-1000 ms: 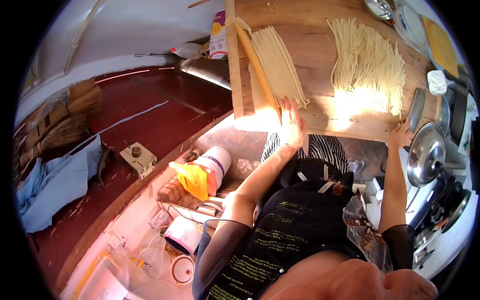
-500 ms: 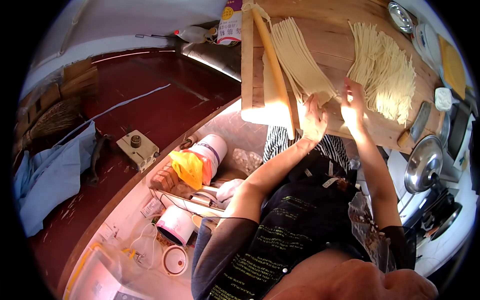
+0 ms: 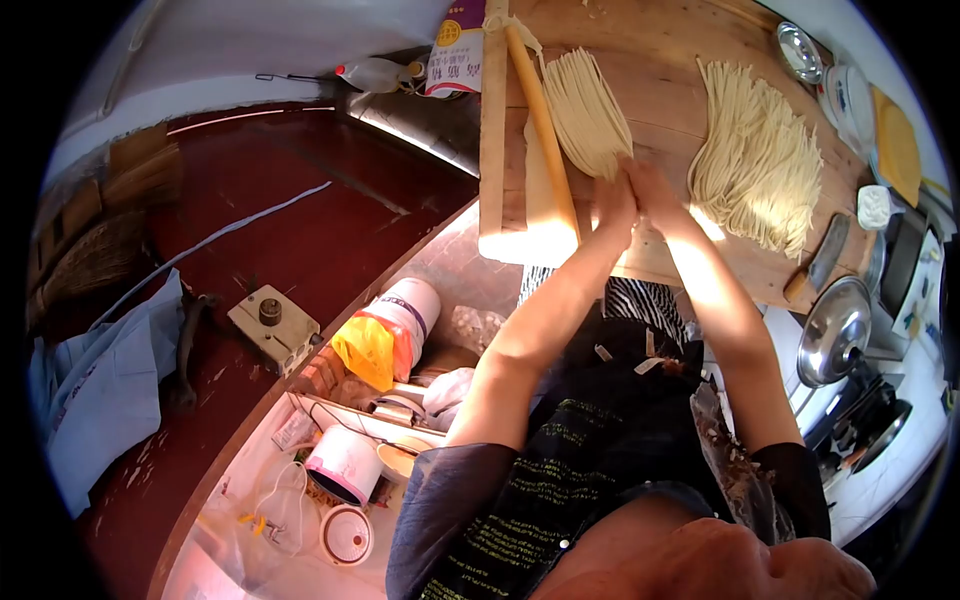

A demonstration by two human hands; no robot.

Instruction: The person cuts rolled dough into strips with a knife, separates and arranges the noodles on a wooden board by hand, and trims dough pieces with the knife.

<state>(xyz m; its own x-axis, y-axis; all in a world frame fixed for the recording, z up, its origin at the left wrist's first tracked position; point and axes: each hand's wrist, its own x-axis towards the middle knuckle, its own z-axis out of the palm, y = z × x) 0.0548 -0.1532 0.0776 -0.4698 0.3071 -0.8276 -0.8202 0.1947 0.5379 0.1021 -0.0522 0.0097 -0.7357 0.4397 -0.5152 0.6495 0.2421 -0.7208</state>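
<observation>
A bundle of cut noodles lies on the wooden board, its strands running away from me. At its near end my left hand and my right hand come together side by side, fingers closed around the gathered strands. The fingertips are partly hidden. Just left of the bundle is a long rolling pin, resting by a strip of dough. Off to the right sits a larger pile of loose noodles.
A knife lies at the board's right edge, near a metal lid. Metal and white bowls stand at the far right. Below left, an open compartment holds a white bucket and a yellow bag.
My right hand has moved left to join my left hand. The bundle's near end has been drawn together and shifted away from the board's front edge. The view has tilted slightly.
</observation>
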